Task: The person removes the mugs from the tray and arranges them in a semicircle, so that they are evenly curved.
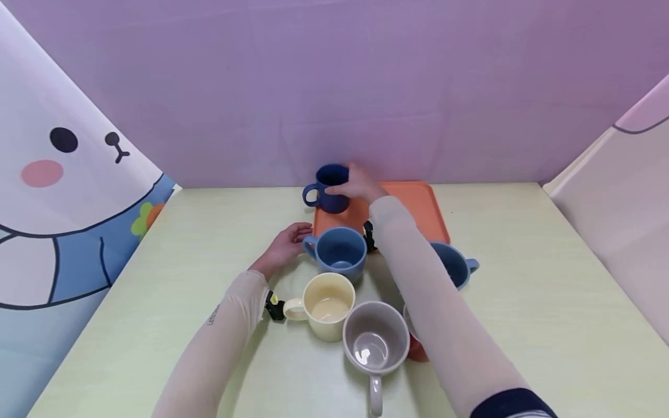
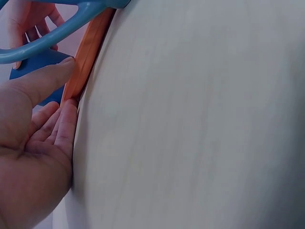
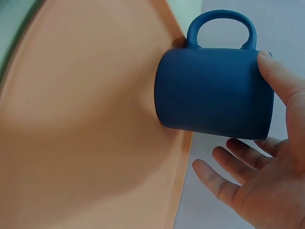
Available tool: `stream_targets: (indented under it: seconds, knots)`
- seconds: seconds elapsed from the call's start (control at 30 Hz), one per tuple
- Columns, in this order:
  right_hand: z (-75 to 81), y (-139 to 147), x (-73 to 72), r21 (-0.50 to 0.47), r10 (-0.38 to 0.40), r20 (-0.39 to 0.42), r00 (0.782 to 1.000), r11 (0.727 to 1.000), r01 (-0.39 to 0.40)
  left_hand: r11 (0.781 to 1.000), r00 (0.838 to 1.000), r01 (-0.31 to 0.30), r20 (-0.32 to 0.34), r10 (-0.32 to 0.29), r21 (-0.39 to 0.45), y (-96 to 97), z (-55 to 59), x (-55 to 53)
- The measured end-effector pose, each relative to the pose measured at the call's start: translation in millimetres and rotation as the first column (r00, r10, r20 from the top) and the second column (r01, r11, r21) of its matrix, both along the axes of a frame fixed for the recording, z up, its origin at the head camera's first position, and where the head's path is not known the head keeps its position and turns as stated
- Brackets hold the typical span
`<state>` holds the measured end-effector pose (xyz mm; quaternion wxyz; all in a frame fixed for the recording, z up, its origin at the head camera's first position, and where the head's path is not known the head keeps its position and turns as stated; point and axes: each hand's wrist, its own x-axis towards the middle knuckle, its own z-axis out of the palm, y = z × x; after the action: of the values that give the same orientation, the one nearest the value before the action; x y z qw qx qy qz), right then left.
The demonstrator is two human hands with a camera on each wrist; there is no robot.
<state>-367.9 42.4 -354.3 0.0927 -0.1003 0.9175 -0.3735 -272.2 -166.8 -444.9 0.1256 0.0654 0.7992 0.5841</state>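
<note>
A dark blue mug stands upright at the far left corner of an orange tray, its handle to the left. My right hand is at the mug's right side. In the right wrist view its thumb lies at the rim, and the fingers stretch out loosely below. My left hand holds the tray's left edge, thumb on one side and fingertips against the other. Just beside that hand, a lighter blue mug overlaps the tray's near edge in the head view.
Nearer me stand a cream mug and a grey mug with its handle toward me. Another blue mug and a red thing are partly hidden by my right arm. A purple backdrop rises behind the table.
</note>
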Motion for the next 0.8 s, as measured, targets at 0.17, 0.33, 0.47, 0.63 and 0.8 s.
stream_targets:
  seconds: [0.17,0.33,0.47,0.63,0.8]
  knots:
    - [-2.1,2.0,-2.1,0.013,0.023,0.007,1.0,1.0,-0.023,1.0,1.0,-0.004,0.01,0.004,-0.008,1.5,-1.0,0.7]
    - [-2.5,3.1,-1.9,-0.005,0.053,-0.003,0.999,0.999,-0.053,1.0,1.0,-0.009,0.015,0.009,-0.014,2.2,-1.4,1.5]
    - [-1.1,5.5,-2.9,-0.018,0.058,-0.001,0.998,0.998,-0.058,1.0,1.0,-0.005,0.011,0.005,-0.013,1.7,-0.8,3.3]
    - [2.1,11.7,-8.8,0.003,0.032,0.02,0.999,0.999,-0.032,1.0,1.0,-0.001,0.005,0.001,-0.013,1.2,6.8,6.3]
    - [0.9,14.6,-9.6,0.006,0.018,-0.004,1.0,1.0,-0.018,1.0,1.0,-0.005,-0.003,0.005,-0.024,-1.4,3.1,2.2]
